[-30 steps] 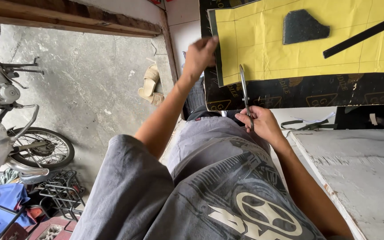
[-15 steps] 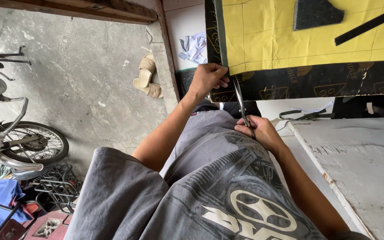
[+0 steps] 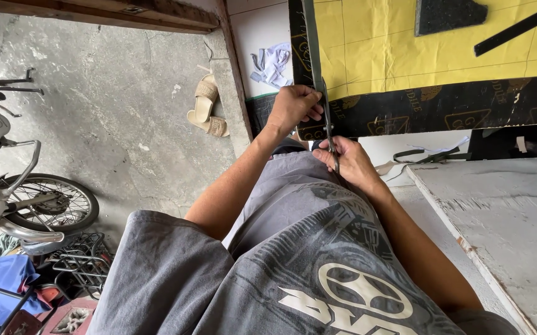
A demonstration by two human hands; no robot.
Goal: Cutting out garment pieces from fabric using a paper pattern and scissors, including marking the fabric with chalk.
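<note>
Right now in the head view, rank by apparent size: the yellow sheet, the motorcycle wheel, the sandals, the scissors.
1. Yellow sheet, largest, though cropped by the frame.
2. Wheel.
3. Scissors and sandals look alike in extent; the right hand hides the scissors' handles, so I won't rank them.

I see a loose grey T-shirt (image 3: pixel 281 260) filling the lower half of my view, its short sleeves ending above the elbows and leaving both forearms bare. Across the chest of the shirt runs a darker grey graphic of curving, streaked shapes, and just below that graphic sits a cream round emblem (image 3: pixel 365 291) with blocky cream lettering under it. The left hand (image 3: pixel 293 108) and right hand (image 3: pixel 350 162) wear no gloves, rings or watch that I can make out.
</note>
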